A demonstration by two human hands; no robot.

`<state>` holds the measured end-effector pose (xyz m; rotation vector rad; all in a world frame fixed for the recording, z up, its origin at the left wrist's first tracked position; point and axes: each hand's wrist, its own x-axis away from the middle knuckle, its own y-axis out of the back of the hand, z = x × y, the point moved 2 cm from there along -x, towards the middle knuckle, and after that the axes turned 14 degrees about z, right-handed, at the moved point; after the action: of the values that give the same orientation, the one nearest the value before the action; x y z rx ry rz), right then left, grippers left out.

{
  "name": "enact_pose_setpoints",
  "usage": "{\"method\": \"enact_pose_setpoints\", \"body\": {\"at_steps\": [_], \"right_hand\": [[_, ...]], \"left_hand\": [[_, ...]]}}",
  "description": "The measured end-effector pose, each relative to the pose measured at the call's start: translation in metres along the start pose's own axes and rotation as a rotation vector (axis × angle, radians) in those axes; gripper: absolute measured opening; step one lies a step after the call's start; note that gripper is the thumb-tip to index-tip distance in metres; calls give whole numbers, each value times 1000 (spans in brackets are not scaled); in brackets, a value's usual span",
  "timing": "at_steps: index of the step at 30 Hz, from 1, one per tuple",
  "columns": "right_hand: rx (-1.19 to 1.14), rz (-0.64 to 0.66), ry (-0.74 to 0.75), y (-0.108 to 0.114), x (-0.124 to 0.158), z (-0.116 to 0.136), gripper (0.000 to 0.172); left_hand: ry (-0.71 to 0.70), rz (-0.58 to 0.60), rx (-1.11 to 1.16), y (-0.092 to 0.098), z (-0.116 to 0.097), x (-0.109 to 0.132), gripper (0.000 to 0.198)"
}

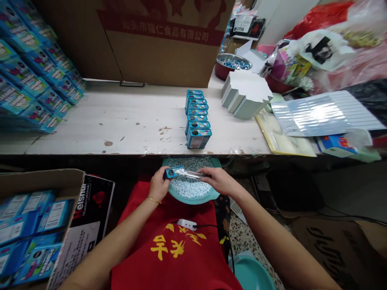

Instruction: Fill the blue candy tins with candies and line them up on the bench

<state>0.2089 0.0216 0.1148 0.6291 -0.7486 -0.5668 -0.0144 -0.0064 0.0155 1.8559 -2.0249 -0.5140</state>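
Observation:
My left hand is closed around a small blue candy tin, held tilted over a teal basin. White candies sit at the tin's opening. My right hand grips a shiny metal scoop, whose tip meets the tin's open end. Loose pale candies fill the basin below both hands. On the table edge ahead stands a row of several blue tins, upright and close together.
Stacked blue boxes stand at the left of the table, with a large cardboard carton behind. White card stacks and plastic bags lie right. An open carton of blue boxes is lower left; a teal tub is lower right.

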Motion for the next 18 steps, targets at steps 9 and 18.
{"method": "enact_pose_setpoints", "body": {"at_steps": [9, 18], "right_hand": [[468, -2, -130, 17, 5, 55, 28], [126, -182, -293, -8, 20, -58, 29]], "left_hand": [[-57, 17, -71, 3, -15, 5, 37], [-335, 2, 102, 13, -92, -52, 33]]}}
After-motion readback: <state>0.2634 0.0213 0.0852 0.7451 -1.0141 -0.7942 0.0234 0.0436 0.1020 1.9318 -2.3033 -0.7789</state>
